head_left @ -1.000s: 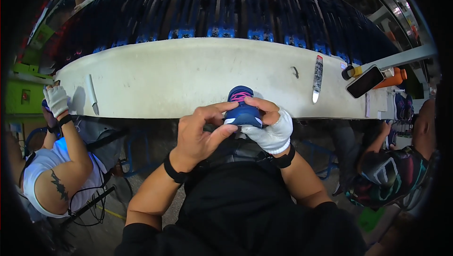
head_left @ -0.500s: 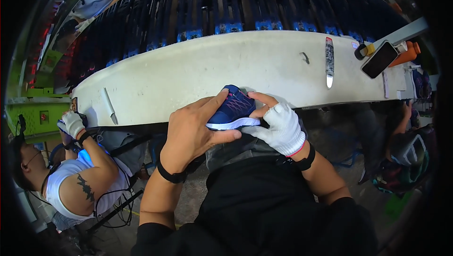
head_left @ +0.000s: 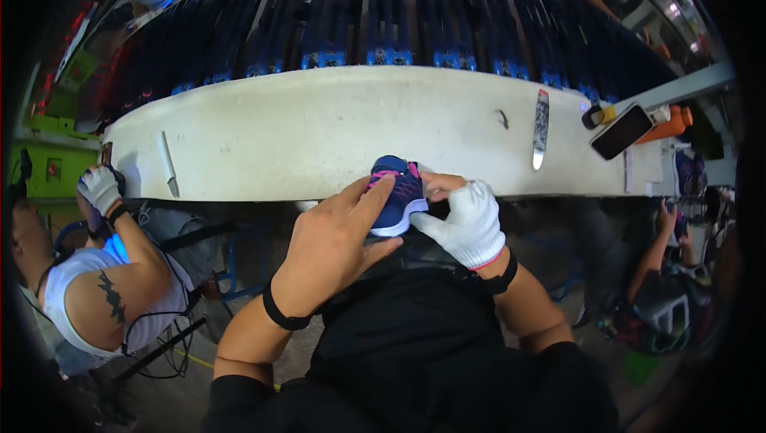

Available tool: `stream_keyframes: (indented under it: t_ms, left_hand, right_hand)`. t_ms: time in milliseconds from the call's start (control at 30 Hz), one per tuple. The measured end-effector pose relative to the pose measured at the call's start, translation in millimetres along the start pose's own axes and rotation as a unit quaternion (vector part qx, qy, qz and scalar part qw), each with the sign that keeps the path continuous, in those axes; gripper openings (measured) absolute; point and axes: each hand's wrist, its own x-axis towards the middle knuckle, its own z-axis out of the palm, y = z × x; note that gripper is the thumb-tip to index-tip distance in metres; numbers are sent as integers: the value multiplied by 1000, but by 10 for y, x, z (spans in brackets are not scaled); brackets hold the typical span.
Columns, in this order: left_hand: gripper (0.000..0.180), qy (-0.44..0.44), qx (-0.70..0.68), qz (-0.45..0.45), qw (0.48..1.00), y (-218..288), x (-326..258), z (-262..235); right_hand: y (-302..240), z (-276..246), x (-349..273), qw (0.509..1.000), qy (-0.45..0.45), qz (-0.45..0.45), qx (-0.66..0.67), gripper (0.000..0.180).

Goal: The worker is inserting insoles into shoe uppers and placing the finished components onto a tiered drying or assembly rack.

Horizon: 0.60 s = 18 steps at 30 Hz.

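1. Closest in, the left hand point(head_left: 339, 246) is bare with a black band at the wrist. Its fingers are curled onto the side of a small shoe point(head_left: 396, 195), gripping it.
2. The right hand point(head_left: 467, 222) wears a white knit glove with the thumb and fingertips poking out bare. It's pinching the same shoe from the other side, so both hands are closed on it.
3. The shoe itself is navy blue mesh with pink laces and a white sole, toe end pointing away. It's held right at the near edge of the long white workbench point(head_left: 319, 134).
4. Further out on the bench there's a knife point(head_left: 540, 127) with a patterned handle off to the right, and a slim pale tool point(head_left: 168, 165) on the left.
5. A dark phone point(head_left: 621, 131) sits at the far right end.
6. Behind the bench runs a rack of dark blue shoe parts point(head_left: 383, 10).
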Motion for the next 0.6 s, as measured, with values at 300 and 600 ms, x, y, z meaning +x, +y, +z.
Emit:
stream_keyframes:
  t_ms: [300,600]
  left_hand:
    - [55,249,-166,149,943,59,256,846]
    - [46,276,-177,159,931,60,244,848]
  right_hand:
    - [-212,-406,-2,968,80,-85,223,85]
    - [-12,-306,42,930,81,-120,338,68]
